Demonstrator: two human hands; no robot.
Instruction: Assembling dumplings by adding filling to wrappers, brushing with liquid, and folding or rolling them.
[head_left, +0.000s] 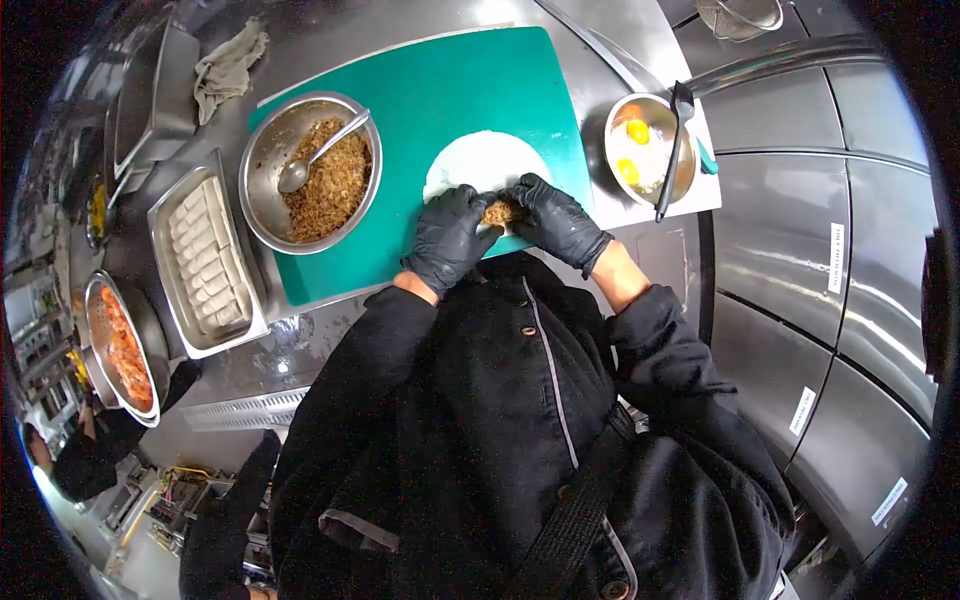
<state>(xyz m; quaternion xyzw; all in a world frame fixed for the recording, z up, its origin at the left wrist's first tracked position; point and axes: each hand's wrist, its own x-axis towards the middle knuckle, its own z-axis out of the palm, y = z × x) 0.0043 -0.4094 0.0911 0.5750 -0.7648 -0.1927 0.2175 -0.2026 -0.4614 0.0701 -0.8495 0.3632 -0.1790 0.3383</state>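
Observation:
My left hand (451, 236) and my right hand (559, 221), both in black gloves, meet at the near edge of a round white wrapper sheet (486, 161) on a green cutting board (465, 82). Between their fingers lies a small mound of brown minced filling (498, 213); the fingertips are at the wrapper's near edge, partly hiding it. To the left, a steel bowl (251, 180) holds more brown filling (334, 187) with a metal spoon (295, 175) resting in it. At the right, a small steel bowl (613, 120) contains egg, with a black-handled brush or spatula (673, 150) across its rim.
A steel tray (259, 319) of white rolls stands left of the large bowl. Beyond it are a colander (101, 330) of orange-pink food, a cloth (229, 69) and a steel container (161, 97). Steel drawers (780, 255) stand right. Another person (90, 457) is at lower left.

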